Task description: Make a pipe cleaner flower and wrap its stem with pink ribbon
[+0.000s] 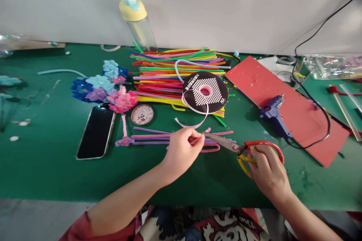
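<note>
My right hand (270,173) grips scissors (226,144) with one red and one yellow handle, its fingers in the loops. The blades point left, and their tips reach the fingertips of my left hand (183,150). That hand is closed in a pinch on a small pink piece (203,135), mostly hidden by the fingers. Pink and purple pipe cleaners (149,139) lie on the table under and behind my left hand. Just beyond it, a loose end of pale ribbon (192,125) curls off a black-and-white spool (217,98).
Behind the spool lies a heap of coloured pipe cleaners (158,79). Fuzzy flowers (98,83), a phone (96,133) and a dish of beads (142,115) are at left. A corded glue gun (275,118) rests on a red board (308,120). A bottle (140,26) stands behind.
</note>
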A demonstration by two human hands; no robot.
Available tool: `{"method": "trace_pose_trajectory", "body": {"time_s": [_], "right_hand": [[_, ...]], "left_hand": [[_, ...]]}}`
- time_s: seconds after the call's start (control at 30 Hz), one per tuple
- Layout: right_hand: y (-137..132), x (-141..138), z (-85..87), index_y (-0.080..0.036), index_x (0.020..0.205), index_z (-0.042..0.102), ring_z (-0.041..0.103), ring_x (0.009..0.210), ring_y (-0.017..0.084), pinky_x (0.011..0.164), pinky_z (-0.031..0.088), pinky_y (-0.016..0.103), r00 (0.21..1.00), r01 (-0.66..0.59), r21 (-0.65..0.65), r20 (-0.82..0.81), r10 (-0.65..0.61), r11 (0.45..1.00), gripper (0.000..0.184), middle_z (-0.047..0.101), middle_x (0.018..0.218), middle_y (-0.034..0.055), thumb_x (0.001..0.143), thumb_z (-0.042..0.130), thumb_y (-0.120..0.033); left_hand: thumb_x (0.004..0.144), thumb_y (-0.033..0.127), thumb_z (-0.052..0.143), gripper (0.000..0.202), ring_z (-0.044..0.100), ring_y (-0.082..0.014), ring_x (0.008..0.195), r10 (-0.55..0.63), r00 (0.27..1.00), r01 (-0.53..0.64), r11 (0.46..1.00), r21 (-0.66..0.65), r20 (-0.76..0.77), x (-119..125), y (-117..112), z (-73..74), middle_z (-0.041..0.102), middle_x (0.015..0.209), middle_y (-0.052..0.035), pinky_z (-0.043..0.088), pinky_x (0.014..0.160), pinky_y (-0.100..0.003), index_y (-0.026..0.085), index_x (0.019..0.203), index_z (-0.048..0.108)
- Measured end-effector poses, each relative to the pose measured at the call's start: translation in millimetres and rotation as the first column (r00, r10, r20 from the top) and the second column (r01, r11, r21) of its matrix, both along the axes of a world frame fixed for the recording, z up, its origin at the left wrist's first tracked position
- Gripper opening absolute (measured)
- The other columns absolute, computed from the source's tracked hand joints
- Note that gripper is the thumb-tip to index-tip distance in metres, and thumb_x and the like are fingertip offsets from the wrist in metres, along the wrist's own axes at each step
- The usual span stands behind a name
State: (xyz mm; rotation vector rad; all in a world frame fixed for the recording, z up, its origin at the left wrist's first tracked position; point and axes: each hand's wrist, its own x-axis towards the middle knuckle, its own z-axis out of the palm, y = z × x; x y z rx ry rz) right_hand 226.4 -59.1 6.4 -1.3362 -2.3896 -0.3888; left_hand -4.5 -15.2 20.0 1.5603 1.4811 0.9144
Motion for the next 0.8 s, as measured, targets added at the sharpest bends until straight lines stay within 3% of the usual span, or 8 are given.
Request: {"method": "trace_pose_trajectory", "body": {"time_s": [0.1, 0.2, 0.33, 0.53, 0.67, 0.8], "right_hand": [[1.1, -0.3, -0.2, -0.011, 0.088, 0.052, 0.054, 0.076, 0.02, 0.065, 0.05, 0.031, 1.0, -0.01, -0.032, -0.007, 0.009, 0.999, 0.013, 0.053, 0.08, 0.0102, 0.079, 0.046, -0.003], [0.9, 1.7, -6.2, -0.013, 0.089, 0.051, 0.056, 0.078, 0.019, 0.065, 0.051, 0.03, 0.997, 0.019, -0.073, -0.067, -0.024, 0.997, 0.014, 0.054, 0.083, 0.0096, 0.079, 0.046, -0.005], [-2.4, 5.0, -16.3, -0.017, 0.091, 0.052, 0.058, 0.081, 0.018, 0.063, 0.051, 0.027, 0.978, 0.091, -0.062, -0.184, -0.101, 0.994, 0.016, 0.057, 0.086, 0.0076, 0.077, 0.05, -0.009], [-3.3, 3.3, -14.3, -0.017, 0.09, 0.052, 0.058, 0.078, 0.017, 0.064, 0.051, 0.027, 0.982, 0.041, -0.043, -0.182, -0.048, 0.998, 0.017, 0.056, 0.083, 0.0067, 0.077, 0.05, -0.006], [-1.7, 0.9, -8.6, -0.013, 0.09, 0.052, 0.056, 0.078, 0.019, 0.066, 0.051, 0.031, 0.994, -0.019, -0.039, -0.11, 0.015, 0.999, 0.014, 0.054, 0.082, 0.0092, 0.079, 0.048, -0.005], [-2.3, 1.2, -7.6, -0.013, 0.091, 0.051, 0.056, 0.08, 0.021, 0.066, 0.051, 0.032, 0.999, -0.036, -0.099, -0.026, 0.034, 0.994, 0.015, 0.054, 0.083, 0.0102, 0.081, 0.042, -0.005]], "left_hand": [[0.073, 0.017, 0.056, 0.02, 0.046, -0.0066, 0.046, 0.004, 0.998, 0.002, 0.995, 0.099, -0.065, 1.0, -1.0, -1.1, 0.05, 0.049, 0.0034, 0.037, 0.047, -0.018, 0.015, 0.055, 0.049], [0.074, 0.018, 0.056, 0.02, 0.047, -0.007, 0.047, 0.002, 0.998, 0.006, 0.994, 0.109, -0.066, 2.0, -1.4, 0.2, 0.051, 0.05, 0.0027, 0.038, 0.047, -0.018, 0.015, 0.055, 0.049], [0.074, 0.024, 0.057, 0.021, 0.047, -0.0078, 0.047, -0.009, 1.0, 0.009, 0.999, -0.033, 0.016, 1.0, -0.7, 2.8, 0.052, 0.05, 0.002, 0.038, 0.046, -0.019, 0.015, 0.056, 0.051], [0.073, 0.028, 0.057, 0.017, 0.047, -0.0077, 0.044, -0.004, 0.991, 0.044, 0.954, -0.296, 0.135, -3.0, 2.3, 8.2, 0.053, 0.05, 0.0026, 0.036, 0.043, -0.019, 0.015, 0.061, 0.056], [0.072, 0.026, 0.056, 0.018, 0.043, -0.0066, 0.04, -0.003, 0.99, 0.051, 0.939, -0.34, 0.141, -2.9, 3.8, 11.3, 0.049, 0.047, 0.0039, 0.033, 0.04, -0.019, 0.015, 0.058, 0.053], [0.07, 0.023, 0.057, 0.015, 0.048, -0.0085, 0.047, 0.006, 0.993, 0.028, 0.96, -0.279, 0.121, -1.5, 3.4, 8.3, 0.052, 0.051, 0.0021, 0.036, 0.044, -0.019, 0.015, 0.058, 0.053]]}}
